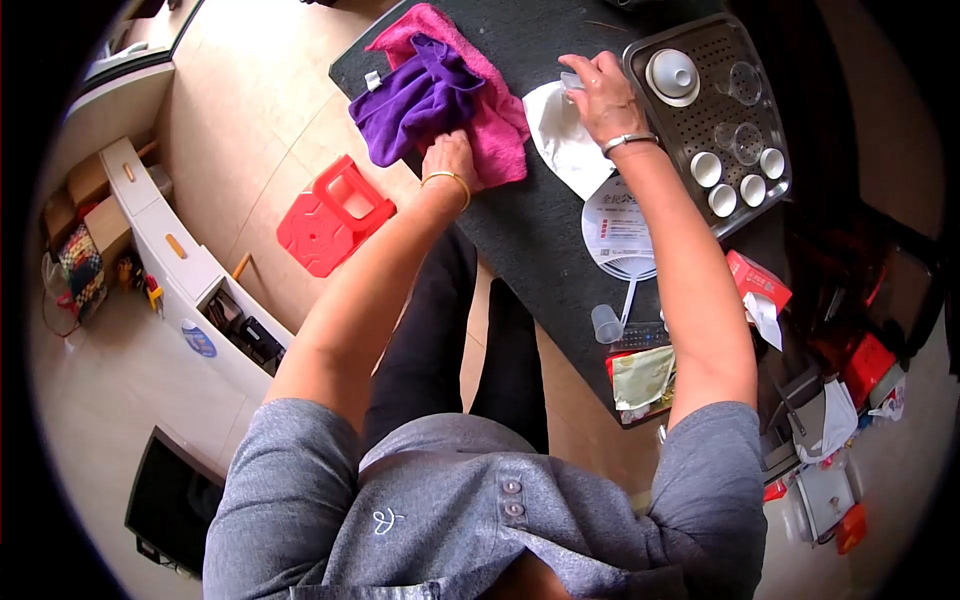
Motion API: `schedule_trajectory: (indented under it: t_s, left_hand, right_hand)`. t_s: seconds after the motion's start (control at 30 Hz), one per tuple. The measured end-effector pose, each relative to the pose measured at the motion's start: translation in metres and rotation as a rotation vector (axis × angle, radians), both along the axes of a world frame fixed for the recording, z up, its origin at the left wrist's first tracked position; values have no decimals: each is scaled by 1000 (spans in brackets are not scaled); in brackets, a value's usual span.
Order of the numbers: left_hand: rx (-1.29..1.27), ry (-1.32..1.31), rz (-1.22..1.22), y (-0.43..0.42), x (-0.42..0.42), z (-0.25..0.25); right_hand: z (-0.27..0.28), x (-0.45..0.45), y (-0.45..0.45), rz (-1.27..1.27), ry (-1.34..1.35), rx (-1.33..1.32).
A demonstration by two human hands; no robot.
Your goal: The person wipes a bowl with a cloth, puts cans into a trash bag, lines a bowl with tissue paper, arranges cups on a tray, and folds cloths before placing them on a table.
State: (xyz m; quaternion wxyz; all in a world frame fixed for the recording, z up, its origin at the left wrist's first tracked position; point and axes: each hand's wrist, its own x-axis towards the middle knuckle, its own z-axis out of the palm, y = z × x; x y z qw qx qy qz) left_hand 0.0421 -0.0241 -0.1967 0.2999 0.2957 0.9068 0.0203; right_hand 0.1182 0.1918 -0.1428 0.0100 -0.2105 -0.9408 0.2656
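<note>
My left hand (pixel 450 160) is closed on the lower edge of a purple cloth (pixel 415 100), which lies bunched over a pink towel (pixel 500 130) at the dark table's left end. Its fingertips are partly hidden by the fabric. Further right, my right hand (pixel 603 97) pinches a small clear plastic cup (pixel 572 84), only partly visible between thumb and fingers. Beneath that hand lies a white cloth or paper (pixel 556 137), overlapping a round printed hand fan (pixel 615 225).
A metal tray (pixel 700 120) holds a lidded white bowl (pixel 674 77), several white cups and clear cups. Another clear cup (pixel 606 323) and a remote (pixel 638 336) lie near the table's front corner. A red plastic stool (pixel 325 235) stands on the floor.
</note>
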Motion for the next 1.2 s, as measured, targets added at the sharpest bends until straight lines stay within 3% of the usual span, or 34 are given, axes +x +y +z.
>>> schedule_trajectory:
  t_s: [0.1,0.17,0.3,0.37,0.43,0.5,0.63,0.8,1.03,1.2]
  left_hand:
    - [133,-141,-45,-24,-16,-28]
    - [295,-756,205,-34,-34,-13]
    - [378,-457,95,-16,-34,51]
    - [507,-521,177,6,-23,57]
    - [616,-492,242,34,-12,53]
    - [640,-291,205,59,-5,38]
    - [373,-191,195,85,0,25]
    - [513,-91,225,79,8,22]
    - [807,21,129,74,31,27]
    - [789,22,198,73,34,22]
  right_hand:
    - [-10,-2,2,-63,-9,14]
    - [-13,2,3,-130,52,0]
    - [-19,11,2,-160,93,-21]
    - [-14,13,-3,-147,86,-20]
    - [-14,11,-6,-143,80,-17]
    - [-11,9,-8,-150,56,-23]
    - [-18,6,-4,-138,62,-2]
    - [-23,2,4,-56,158,119]
    - [-23,12,7,-159,205,-73]
    - [-21,3,10,-70,161,86]
